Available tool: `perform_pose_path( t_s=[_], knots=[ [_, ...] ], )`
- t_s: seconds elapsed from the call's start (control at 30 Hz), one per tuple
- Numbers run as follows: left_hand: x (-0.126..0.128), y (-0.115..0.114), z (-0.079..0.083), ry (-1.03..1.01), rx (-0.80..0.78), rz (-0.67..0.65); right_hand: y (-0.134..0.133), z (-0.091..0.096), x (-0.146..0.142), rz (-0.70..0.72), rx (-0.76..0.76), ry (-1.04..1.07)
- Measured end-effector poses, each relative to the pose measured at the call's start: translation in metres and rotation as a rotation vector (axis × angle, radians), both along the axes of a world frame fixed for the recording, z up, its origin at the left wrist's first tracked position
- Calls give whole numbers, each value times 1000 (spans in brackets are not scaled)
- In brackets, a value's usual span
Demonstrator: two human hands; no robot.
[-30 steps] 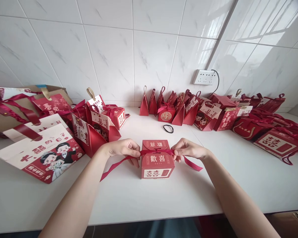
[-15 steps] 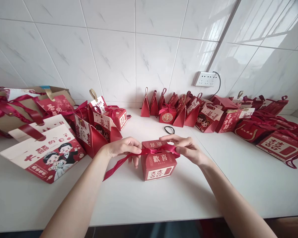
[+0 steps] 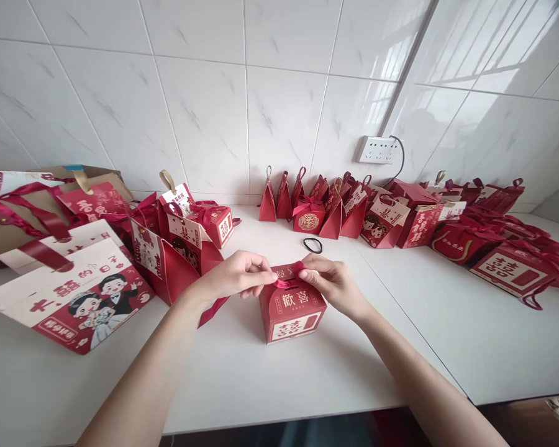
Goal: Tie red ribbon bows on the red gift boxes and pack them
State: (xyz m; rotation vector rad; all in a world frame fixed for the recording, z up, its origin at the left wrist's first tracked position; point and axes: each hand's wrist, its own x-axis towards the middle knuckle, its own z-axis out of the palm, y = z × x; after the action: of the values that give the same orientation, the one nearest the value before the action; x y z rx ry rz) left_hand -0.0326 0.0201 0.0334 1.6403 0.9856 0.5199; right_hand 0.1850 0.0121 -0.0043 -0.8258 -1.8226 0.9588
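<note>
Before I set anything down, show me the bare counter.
Bare counter lies nearside of the front box between the forearms, nearside of the left bags, and from right forearm to right boxes. Crowded: behind the bags, and back right.

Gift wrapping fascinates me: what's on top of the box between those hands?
The gift box bears a crimson ribbon and Chinese characters. The left hand and right hand pinch the ribbon, hiding parts of it and the top.

Two bare forearms point(image 3: 153, 354) extend forward; the bare left hand point(image 3: 238, 274) and the bare right hand point(image 3: 335, 282) pinch, near each other.
</note>
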Motion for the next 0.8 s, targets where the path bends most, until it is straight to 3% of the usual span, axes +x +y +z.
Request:
perform_pose_path(
  t_s=[0.17, 0.33, 0.53, 0.67, 0.8],
  knots=[
    [2, -12, 12, 148, 101, 13, -4, -2, -4, 2, 34, -21],
    [-1, -30, 24, 395, 381, 132, -5, -6, -8, -23, 55, -18],
    [4, -40, 30, 676, 455, 158, -5, -6, -11, -23, -74, 193],
    [8, -40, 35, 696, 537, 175, -4, -2, -11, -64, -170, 193],
    [19, -38, 44, 648, 618, 97, -3, 1, -11, -93, -171, 157]
  ],
)
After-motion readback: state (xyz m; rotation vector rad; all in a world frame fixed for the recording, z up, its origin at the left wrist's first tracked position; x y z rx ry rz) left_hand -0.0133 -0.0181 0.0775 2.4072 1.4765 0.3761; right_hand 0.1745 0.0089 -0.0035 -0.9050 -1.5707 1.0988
